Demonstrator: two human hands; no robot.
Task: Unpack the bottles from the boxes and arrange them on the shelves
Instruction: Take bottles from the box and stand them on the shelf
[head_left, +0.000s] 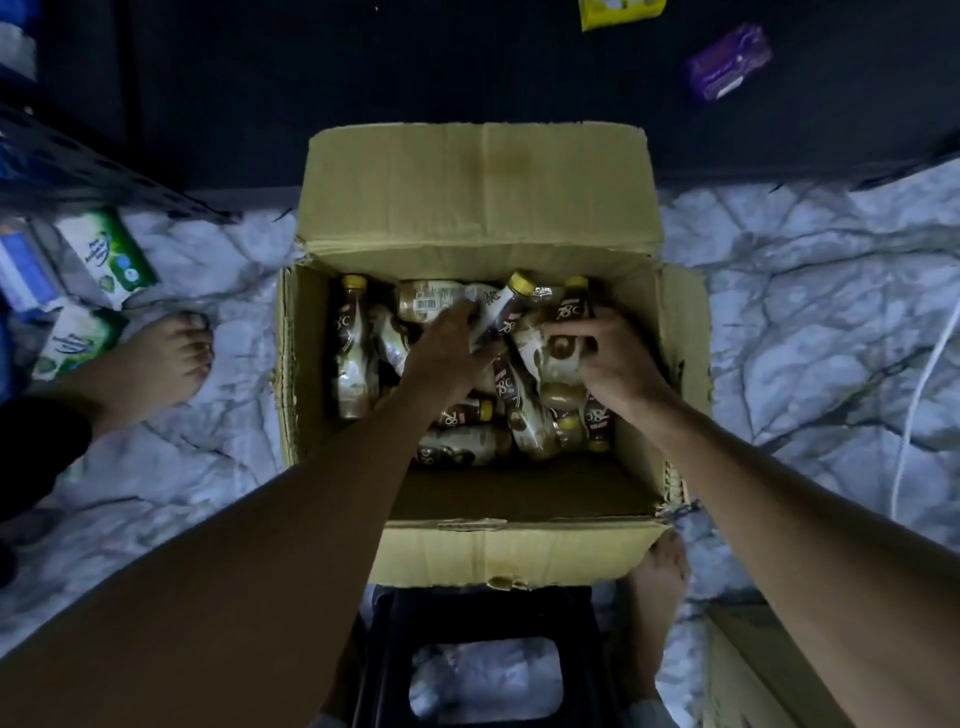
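In box (481, 193): left grip (448, 354) clamped on tilted bottle (503, 307), right grip (618, 359) clamped on neighbouring bottle (557, 354).

The marbled floor (805, 312) carries the open cardboard box (478, 192), green packets (106, 257) at left, a black stool (483, 618), a white cable (918, 400).
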